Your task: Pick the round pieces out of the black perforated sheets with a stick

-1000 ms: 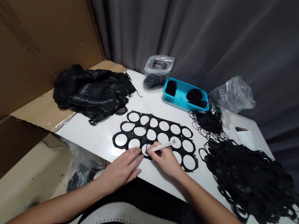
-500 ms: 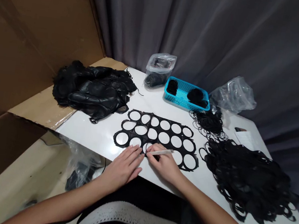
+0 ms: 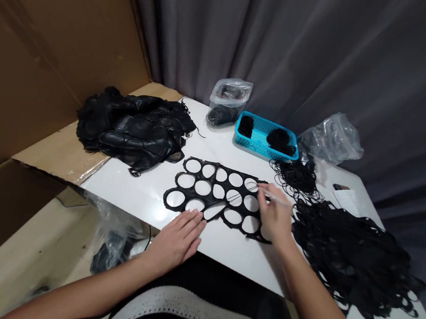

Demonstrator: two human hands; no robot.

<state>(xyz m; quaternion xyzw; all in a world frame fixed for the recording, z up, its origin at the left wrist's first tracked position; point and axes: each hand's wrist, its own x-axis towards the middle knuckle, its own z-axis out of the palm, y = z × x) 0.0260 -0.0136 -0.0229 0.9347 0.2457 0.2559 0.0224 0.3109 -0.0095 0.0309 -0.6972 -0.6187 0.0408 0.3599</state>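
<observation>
A flat black sheet (image 3: 210, 199) punched with rows of round holes lies on the white table. My left hand (image 3: 183, 231) is spread flat, its fingertips on the sheet's near edge beside a hole pulled out of shape. My right hand (image 3: 276, 216) is closed around a slim white pen-like tool (image 3: 277, 198) over the sheet's right side. From the tool's tip area a thin black ring (image 3: 234, 198) runs stretched back toward the distorted hole. Whether the fingers or the tool hold the ring, I cannot tell.
A heap of black sheets (image 3: 134, 132) lies at left, and a pile of black holed scraps (image 3: 352, 259) at right. Behind are a blue basket (image 3: 251, 146), loose thin black rings (image 3: 298, 176), a clear bag of black material (image 3: 227, 104) and another plastic bag (image 3: 334, 138).
My right hand has moved right and away from me with the tool, drawing the thin ring out and stretching one near-row hole. My left hand has stayed in place.
</observation>
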